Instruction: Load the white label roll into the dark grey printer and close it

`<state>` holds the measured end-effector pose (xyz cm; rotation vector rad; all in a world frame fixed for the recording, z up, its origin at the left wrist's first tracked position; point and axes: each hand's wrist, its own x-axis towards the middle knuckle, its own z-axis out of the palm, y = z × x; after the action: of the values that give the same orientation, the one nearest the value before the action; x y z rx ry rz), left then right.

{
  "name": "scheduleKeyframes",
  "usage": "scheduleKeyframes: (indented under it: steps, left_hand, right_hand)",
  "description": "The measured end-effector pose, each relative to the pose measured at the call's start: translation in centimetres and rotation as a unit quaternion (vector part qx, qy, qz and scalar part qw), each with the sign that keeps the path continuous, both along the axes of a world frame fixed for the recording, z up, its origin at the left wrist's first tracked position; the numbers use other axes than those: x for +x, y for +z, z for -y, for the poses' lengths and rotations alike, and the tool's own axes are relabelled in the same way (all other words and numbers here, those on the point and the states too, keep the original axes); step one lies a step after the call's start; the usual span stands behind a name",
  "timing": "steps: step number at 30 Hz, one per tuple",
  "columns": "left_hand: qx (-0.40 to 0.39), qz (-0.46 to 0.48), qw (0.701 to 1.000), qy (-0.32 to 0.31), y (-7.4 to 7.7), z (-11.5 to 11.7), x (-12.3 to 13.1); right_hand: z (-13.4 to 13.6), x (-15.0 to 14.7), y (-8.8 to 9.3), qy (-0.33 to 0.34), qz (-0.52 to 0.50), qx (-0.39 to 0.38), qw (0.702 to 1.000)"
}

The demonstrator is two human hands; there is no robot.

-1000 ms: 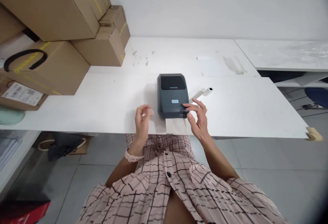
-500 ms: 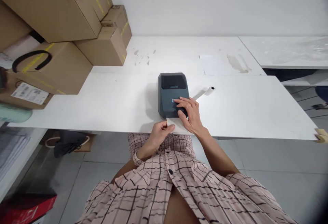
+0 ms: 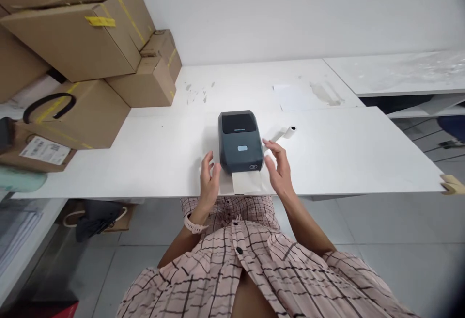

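Note:
A dark grey label printer (image 3: 240, 140) stands near the front edge of a white table (image 3: 345, 153). A strip of white paper (image 3: 247, 182) sticks out of its front slot. My left hand (image 3: 209, 180) hovers at the printer's left front corner, fingers spread and empty. My right hand (image 3: 276, 168) is raised just right of the printer, fingers apart, holding nothing. A small white paper roll (image 3: 289, 132) lies on the table behind my right hand.
Stacked cardboard boxes (image 3: 83, 56) fill the table's left side, one with a black handle-shaped band. A second white table (image 3: 399, 73) stands at the right rear. A dark bag (image 3: 92, 211) lies on the floor under the table's left end.
My right hand lifted off the printer's top and moved to its right side. My left hand let go of the paper strip and rose beside the printer's left corner.

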<state>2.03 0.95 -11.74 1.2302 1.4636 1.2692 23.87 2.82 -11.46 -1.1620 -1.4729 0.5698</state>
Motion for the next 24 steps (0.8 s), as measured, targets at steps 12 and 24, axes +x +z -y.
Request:
scheduleKeyframes:
  steps: [12,24]
  left_hand:
    - [0.118,-0.023,0.992,-0.041,0.0,-2.6,1.4]
    - [-0.013,-0.05,0.999,-0.005,0.0,-11.3,-0.1]
  right_hand:
    - [-1.8,0.0,-1.8,-0.006,-0.107,0.001,0.994]
    - [-16.0,-0.8,7.2,-0.048,0.13,0.04,0.989]
